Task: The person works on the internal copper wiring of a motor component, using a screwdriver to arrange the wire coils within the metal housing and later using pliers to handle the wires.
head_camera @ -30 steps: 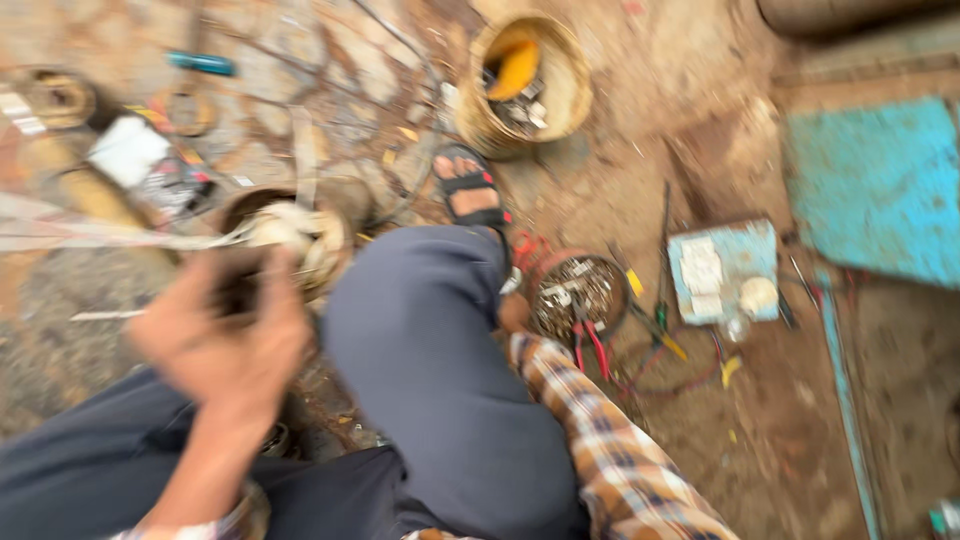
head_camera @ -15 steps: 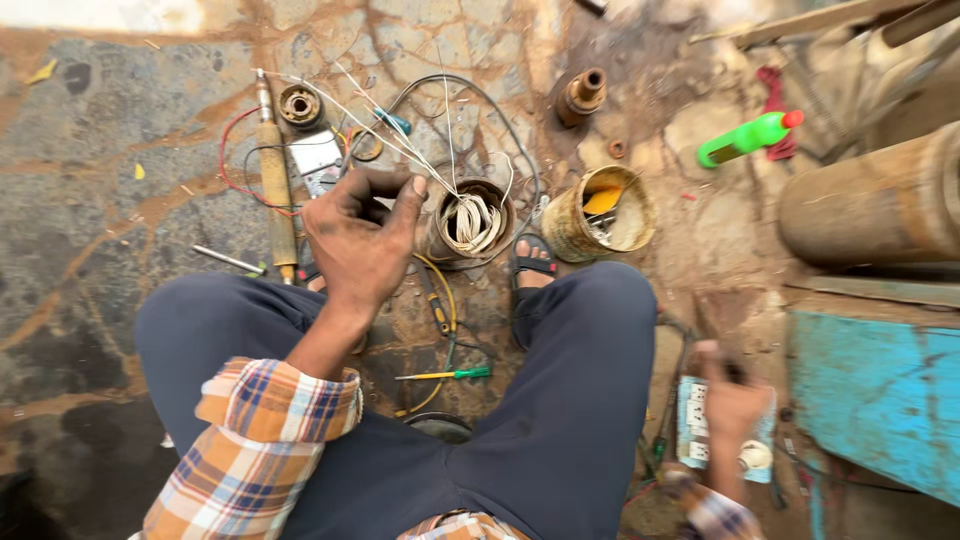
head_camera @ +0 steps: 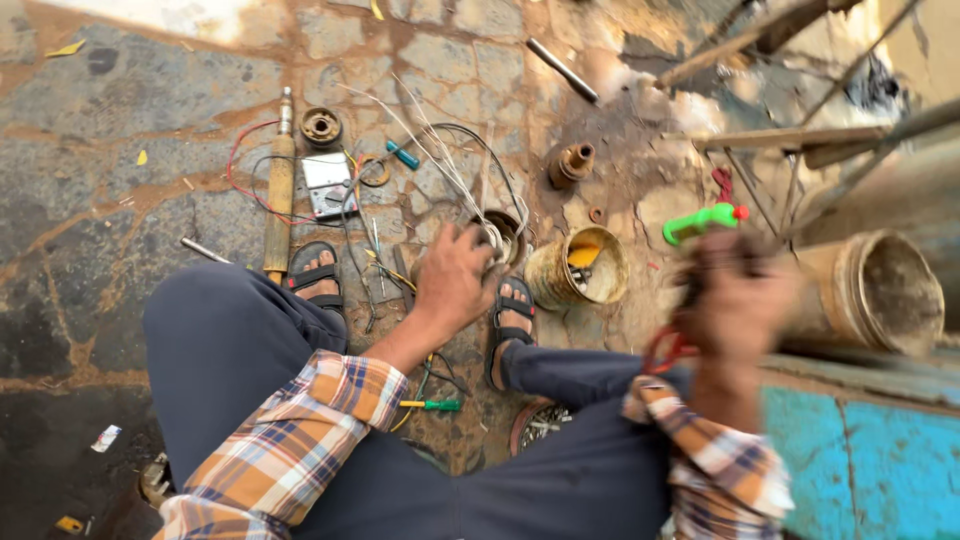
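My left hand (head_camera: 455,275) reaches down between my sandalled feet and rests on a round motor winding (head_camera: 508,232) on the stone floor. Several pale wires (head_camera: 440,160) fan up and away from the winding. Raised at the right and blurred by motion, my right hand (head_camera: 735,300) is closed around a dark tool with red handles (head_camera: 665,350). Both arms wear plaid sleeves, and my knees in dark trousers fill the lower view.
A rusty yellow can (head_camera: 580,265) stands right of the winding. A green bottle (head_camera: 700,222), a grey meter (head_camera: 328,185) with red leads, a long rod (head_camera: 280,180), a green screwdriver (head_camera: 430,405), a big pipe (head_camera: 880,290) and a blue box (head_camera: 860,470) lie around.
My right hand has risen from the ground by the blue box and now holds the red-handled tool up. My left hand stays on the winding. The view has shifted.
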